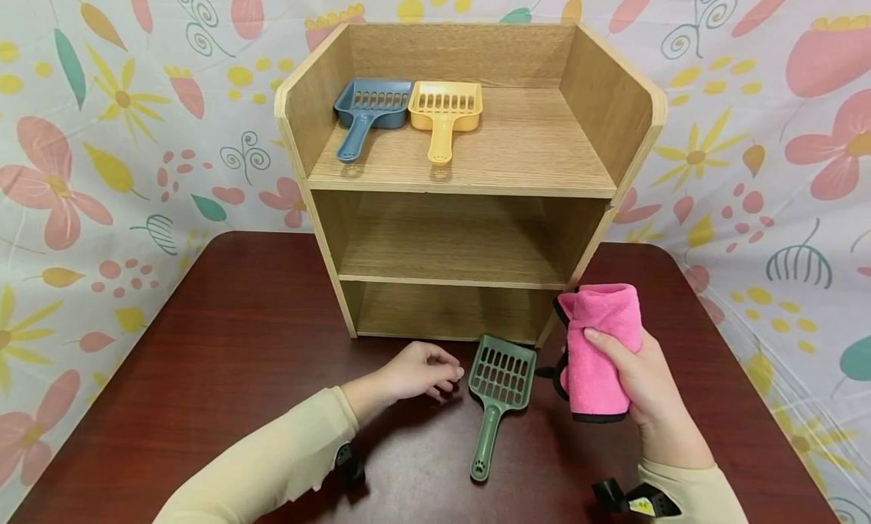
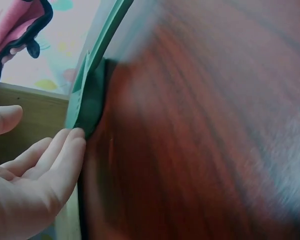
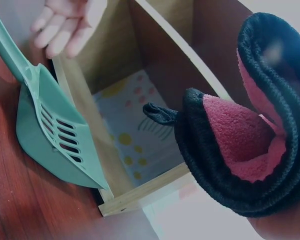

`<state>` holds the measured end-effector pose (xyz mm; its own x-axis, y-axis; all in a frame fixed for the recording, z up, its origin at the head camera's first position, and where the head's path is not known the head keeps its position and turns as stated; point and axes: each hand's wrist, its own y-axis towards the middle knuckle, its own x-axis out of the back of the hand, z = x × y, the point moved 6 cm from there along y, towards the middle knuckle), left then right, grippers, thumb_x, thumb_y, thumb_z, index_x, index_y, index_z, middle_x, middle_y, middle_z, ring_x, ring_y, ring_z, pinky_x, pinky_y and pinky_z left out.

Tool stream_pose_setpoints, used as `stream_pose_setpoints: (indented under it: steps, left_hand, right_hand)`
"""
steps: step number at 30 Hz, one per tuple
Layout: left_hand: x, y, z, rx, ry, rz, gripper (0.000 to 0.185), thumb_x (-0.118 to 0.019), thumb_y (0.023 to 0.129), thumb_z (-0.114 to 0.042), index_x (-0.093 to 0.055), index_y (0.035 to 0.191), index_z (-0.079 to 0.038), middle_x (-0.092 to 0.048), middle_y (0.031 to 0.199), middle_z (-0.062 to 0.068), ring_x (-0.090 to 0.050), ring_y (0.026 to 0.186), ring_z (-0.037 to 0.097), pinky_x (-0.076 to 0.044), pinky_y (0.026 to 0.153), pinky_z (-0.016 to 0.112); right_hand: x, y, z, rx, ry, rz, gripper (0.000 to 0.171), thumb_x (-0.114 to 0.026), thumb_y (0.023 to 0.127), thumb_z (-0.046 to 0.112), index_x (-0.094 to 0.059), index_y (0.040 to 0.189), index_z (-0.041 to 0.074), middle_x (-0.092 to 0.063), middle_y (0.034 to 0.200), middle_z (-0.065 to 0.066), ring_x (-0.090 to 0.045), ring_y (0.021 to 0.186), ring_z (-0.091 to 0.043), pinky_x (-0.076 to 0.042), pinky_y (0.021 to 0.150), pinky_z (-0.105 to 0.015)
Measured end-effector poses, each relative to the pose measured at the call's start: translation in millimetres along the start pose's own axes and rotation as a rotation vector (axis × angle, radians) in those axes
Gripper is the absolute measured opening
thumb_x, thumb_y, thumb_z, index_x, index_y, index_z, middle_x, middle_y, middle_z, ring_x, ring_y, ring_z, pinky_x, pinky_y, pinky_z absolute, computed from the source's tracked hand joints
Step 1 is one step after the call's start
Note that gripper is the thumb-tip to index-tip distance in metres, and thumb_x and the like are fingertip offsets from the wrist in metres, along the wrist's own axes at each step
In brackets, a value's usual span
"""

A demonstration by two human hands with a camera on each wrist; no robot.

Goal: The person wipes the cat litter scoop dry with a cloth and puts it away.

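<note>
Pink cloth (image 1: 602, 350), black-edged and folded, sits clamped in the right hand (image 1: 646, 388) in the head view, raised just right of the green scoop (image 1: 500, 392) lying flat on the counter (image 1: 204, 358) before the wooden shelf (image 1: 469, 176). The left hand (image 1: 415, 373) rests loosely curled beside the scoop's head, holding nothing; steadying the scoop there before wiping seems wise. Left wrist view: fingers (image 2: 65, 150) touch the scoop's edge, blurred. Right wrist view: the gripping fingers are hidden behind the cloth.
</note>
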<state>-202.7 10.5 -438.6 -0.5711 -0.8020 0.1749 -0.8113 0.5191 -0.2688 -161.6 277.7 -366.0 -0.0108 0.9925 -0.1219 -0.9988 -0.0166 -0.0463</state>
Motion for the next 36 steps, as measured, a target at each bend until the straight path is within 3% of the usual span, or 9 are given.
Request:
stream_pose_setpoints:
  steps: [9, 19, 30, 36]
  left_hand:
    - [-17.1, -2.7, 17.0, 0.155, -0.196, 0.104, 0.032, -0.059, 0.09, -0.017, -0.059, 0.108, 0.01, -0.069, 0.099, 0.026, -0.069, 0.078, 0.021, -0.058, 0.067, 0.035]
    - [-39.0, -5.3, 25.9, 0.277, -0.351, 0.142, 0.043, -0.055, 0.092, -0.024, -0.055, 0.116, 0.012, -0.068, 0.1, 0.023, -0.068, 0.089, 0.031, -0.056, 0.08, 0.042]
    - [-57.8, -11.1, 27.3, 0.325, -0.418, 0.128, 0.057, -0.046, 0.096, -0.036, -0.05, 0.12, 0.016, -0.063, 0.107, 0.027, -0.063, 0.101, 0.039, -0.052, 0.088, 0.047]
    - [-65.3, -13.7, 26.1, 0.329, -0.437, 0.148, 0.061, -0.046, 0.095, -0.039, -0.044, 0.124, 0.016, -0.06, 0.109, 0.026, -0.063, 0.097, 0.036, -0.051, 0.089, 0.048]
  right_hand:
    - [-1, 0, -1, -0.001, 0.011, -0.005, 0.016, -0.054, 0.095, 0.012, -0.047, 0.11, 0.012, -0.069, 0.08, 0.001, -0.069, 0.062, -0.029, -0.057, 0.059, -0.043]
    - [0, 0, 0, 0.004, 0.0, 0.005, 0.017, -0.053, 0.096, 0.012, -0.047, 0.111, 0.013, -0.069, 0.083, 0.002, -0.07, 0.063, -0.027, -0.058, 0.06, -0.04]
    - [1, 1, 0, 0.004, -0.006, -0.001, 0.017, -0.054, 0.095, 0.013, -0.047, 0.112, 0.013, -0.069, 0.083, 0.002, -0.07, 0.064, -0.027, -0.058, 0.06, -0.041]
    - [0, 0, 0, 0.006, -0.003, 0.005, 0.018, -0.053, 0.096, 0.013, -0.047, 0.112, 0.012, -0.068, 0.082, 0.001, -0.069, 0.062, -0.028, -0.058, 0.06, -0.041]
